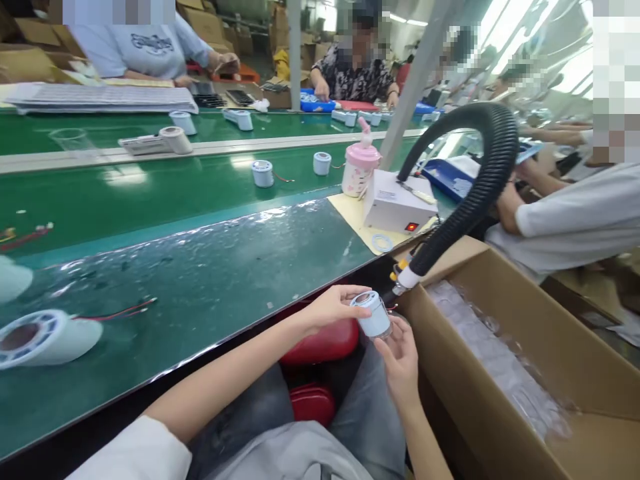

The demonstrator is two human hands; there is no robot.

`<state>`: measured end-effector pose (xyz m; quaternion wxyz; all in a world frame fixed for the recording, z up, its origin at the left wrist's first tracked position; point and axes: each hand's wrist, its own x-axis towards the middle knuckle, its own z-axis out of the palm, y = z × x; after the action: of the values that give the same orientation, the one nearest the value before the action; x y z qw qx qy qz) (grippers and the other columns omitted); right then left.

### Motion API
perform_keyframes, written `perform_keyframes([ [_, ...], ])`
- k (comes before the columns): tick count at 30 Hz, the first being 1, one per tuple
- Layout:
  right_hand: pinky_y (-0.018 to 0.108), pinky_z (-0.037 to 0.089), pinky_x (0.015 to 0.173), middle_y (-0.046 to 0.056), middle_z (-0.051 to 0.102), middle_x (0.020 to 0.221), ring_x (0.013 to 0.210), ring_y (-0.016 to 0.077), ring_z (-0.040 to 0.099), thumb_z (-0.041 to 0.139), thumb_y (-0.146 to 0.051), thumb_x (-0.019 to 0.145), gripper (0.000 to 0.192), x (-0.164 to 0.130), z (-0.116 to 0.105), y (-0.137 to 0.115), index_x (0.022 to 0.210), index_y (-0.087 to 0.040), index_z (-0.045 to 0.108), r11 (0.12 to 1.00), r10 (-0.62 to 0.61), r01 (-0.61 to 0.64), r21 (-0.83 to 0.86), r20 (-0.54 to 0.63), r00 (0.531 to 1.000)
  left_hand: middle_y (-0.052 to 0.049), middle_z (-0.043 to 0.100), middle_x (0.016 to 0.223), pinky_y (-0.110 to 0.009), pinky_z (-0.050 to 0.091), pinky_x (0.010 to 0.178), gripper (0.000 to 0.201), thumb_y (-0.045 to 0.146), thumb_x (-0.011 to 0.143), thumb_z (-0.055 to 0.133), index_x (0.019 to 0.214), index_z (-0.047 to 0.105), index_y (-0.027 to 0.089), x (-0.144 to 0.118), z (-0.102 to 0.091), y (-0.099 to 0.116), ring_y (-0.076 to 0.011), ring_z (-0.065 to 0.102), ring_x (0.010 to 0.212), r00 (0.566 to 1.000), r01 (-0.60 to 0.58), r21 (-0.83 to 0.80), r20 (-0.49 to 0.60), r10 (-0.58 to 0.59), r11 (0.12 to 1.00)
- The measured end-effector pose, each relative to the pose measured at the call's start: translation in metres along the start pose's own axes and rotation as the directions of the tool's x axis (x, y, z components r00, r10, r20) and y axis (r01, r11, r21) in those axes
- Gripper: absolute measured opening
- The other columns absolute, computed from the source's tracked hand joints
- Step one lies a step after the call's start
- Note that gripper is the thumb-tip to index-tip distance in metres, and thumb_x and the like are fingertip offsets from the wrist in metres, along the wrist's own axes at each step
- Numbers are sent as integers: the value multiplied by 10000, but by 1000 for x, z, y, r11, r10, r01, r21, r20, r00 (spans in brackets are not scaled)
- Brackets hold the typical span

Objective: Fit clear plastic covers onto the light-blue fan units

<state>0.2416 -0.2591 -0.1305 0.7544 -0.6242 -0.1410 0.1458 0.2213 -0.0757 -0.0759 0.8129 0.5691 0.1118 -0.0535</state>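
Over my lap, just off the table edge, both hands hold a light-blue cylindrical housing [374, 316]. It is tilted, with its ringed round opening facing up. My left hand [336, 309] grips the upper left side between thumb and fingers. From below and the right, my right hand [400, 345] closes round the lower end, where a clear rim shows. A short thin wire sticks out at the housing's right side. Close by hangs the metal-tipped nozzle [401, 285] of a black corrugated hose [493, 157], apart from the housing.
An open cardboard box [565, 327] with clear plastic parts [493, 353] stands at my right. On the table are a white machine box [397, 203], a pink cup [359, 167] and a wired housing [50, 340]. More housings [263, 173] sit on the green belt [200, 177]. Co-workers sit opposite and right.
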Motion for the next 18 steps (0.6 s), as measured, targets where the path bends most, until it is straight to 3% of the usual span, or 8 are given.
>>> perform_keyframes([
  [3,480,438,1027,149,588,1245,1157,275,591,702,-381,793,497,7,-7,15,1181,-206,447,1000,-29,30,1,-139,990,-111,725,1104,-404,437,1020,645,316,525,899,1110,703,130,34,10,-3,-260,651,1062,997,17,16,72,-18,1000],
  [6,482,453,1011,159,603,1230,1139,283,607,717,-376,773,514,16,-10,22,1178,-195,458,999,-33,38,25,-179,983,-100,730,1089,-373,451,996,604,334,552,886,1095,711,136,48,12,-3,-238,659,1037,993,23,26,118,-26,999],
  [18,441,504,964,123,643,1186,1109,263,629,756,-319,729,487,27,-12,19,1136,-207,514,995,-81,87,47,-115,990,-143,690,1158,-382,428,998,606,338,614,859,1149,675,120,39,8,9,-256,634,1072,992,5,49,124,-11,999],
])
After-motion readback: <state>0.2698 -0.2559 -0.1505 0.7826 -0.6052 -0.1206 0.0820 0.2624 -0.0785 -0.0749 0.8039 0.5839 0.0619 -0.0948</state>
